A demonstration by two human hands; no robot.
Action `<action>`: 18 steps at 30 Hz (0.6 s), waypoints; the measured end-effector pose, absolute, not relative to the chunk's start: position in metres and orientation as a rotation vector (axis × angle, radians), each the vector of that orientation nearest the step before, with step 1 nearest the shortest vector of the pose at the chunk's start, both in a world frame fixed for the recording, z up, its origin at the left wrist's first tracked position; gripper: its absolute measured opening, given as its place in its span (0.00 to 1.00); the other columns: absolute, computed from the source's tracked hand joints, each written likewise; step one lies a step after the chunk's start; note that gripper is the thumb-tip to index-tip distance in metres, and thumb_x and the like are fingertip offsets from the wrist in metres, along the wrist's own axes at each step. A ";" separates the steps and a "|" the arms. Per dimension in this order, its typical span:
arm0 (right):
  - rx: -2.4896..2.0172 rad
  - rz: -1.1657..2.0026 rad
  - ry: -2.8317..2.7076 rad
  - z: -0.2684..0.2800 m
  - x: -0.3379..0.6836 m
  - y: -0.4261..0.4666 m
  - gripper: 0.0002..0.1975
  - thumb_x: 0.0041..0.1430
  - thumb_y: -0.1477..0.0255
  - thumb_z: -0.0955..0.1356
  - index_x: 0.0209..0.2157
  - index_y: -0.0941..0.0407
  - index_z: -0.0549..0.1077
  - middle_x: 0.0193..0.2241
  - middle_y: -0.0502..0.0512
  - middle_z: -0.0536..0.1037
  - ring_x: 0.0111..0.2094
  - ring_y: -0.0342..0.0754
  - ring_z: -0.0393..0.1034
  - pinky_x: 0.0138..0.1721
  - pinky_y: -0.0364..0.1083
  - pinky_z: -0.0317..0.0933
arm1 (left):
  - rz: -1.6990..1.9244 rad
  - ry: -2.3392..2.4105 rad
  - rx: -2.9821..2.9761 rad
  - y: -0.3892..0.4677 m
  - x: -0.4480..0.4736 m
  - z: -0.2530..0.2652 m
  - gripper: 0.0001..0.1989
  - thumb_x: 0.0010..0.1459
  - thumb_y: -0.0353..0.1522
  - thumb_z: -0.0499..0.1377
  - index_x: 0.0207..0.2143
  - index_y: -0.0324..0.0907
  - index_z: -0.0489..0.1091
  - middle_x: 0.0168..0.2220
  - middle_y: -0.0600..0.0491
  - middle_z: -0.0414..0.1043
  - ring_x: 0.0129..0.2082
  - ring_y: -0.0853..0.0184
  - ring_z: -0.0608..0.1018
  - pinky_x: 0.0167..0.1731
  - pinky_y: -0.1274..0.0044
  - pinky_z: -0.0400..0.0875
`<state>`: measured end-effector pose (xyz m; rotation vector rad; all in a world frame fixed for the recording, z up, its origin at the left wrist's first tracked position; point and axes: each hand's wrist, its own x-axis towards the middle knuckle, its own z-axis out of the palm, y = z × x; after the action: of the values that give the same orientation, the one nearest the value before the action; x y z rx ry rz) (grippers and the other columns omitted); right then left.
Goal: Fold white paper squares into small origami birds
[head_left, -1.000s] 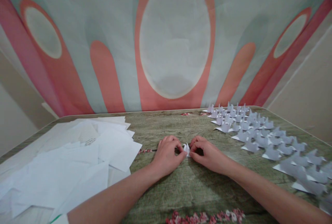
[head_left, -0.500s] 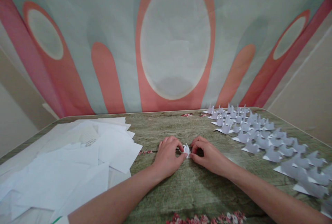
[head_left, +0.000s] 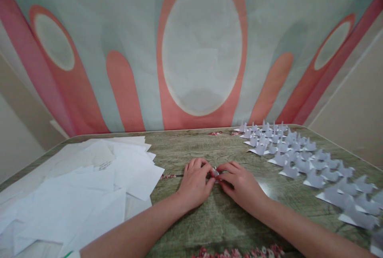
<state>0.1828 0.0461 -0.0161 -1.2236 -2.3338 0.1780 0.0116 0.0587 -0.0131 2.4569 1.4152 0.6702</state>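
Note:
A small folded white paper figure (head_left: pixel 216 172) is between my two hands at the middle of the table, mostly hidden by the fingers. My left hand (head_left: pixel 196 180) pinches its left side between thumb and fingers. From the right, my right hand (head_left: pixel 241 182) closes its fingertips on the same little figure, thumb low and index finger above. Both wrists rest low over the wood-patterned tabletop (head_left: pixel 191 226).
A broad heap of loose white paper sheets (head_left: pixel 74 190) covers the left side. Several rows of folded white paper birds (head_left: pixel 289 169) stand along the right side. Behind the table hangs a patterned grey and coral backdrop (head_left: pixel 203 50).
My right hand has shifted slightly left and its fingers have come over the figure, covering more of it. My left hand stays nearly in place.

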 end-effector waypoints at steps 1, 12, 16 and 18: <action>-1.231 0.147 -2.357 -0.016 0.182 0.044 0.09 0.55 0.78 0.63 0.31 0.54 0.75 0.37 0.54 0.73 0.41 0.48 0.62 0.42 0.48 0.58 | 0.663 1.420 2.472 0.058 0.011 -0.013 0.04 0.52 0.31 0.57 0.33 0.45 0.66 0.40 0.53 0.62 0.45 0.62 0.64 0.44 0.68 0.60; -1.339 0.046 -2.587 0.002 0.181 0.034 0.12 0.54 0.79 0.62 0.36 0.56 0.76 0.40 0.58 0.71 0.51 0.55 0.55 0.48 0.53 0.51 | 0.402 1.430 3.038 0.034 0.014 -0.001 0.10 0.58 0.28 0.49 0.40 0.40 0.68 0.45 0.48 0.67 0.52 0.59 0.63 0.55 0.63 0.51; -1.339 -0.015 -2.623 0.001 0.181 0.036 0.12 0.57 0.77 0.61 0.37 0.58 0.75 0.39 0.61 0.71 0.51 0.56 0.54 0.47 0.52 0.52 | 0.264 1.369 3.276 0.021 0.017 -0.007 0.16 0.57 0.29 0.49 0.44 0.33 0.69 0.46 0.43 0.69 0.52 0.57 0.65 0.56 0.61 0.50; -1.334 -0.043 -2.635 0.001 0.179 0.036 0.12 0.58 0.77 0.61 0.37 0.58 0.75 0.39 0.61 0.72 0.51 0.56 0.54 0.46 0.53 0.52 | 0.245 1.375 3.314 0.019 0.018 -0.010 0.17 0.56 0.29 0.48 0.45 0.33 0.69 0.48 0.42 0.68 0.53 0.56 0.64 0.56 0.61 0.50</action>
<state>0.1795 0.0358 0.0011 -1.3339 -2.6353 -0.0428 0.0180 0.0194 -0.0101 3.3145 1.3753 0.2449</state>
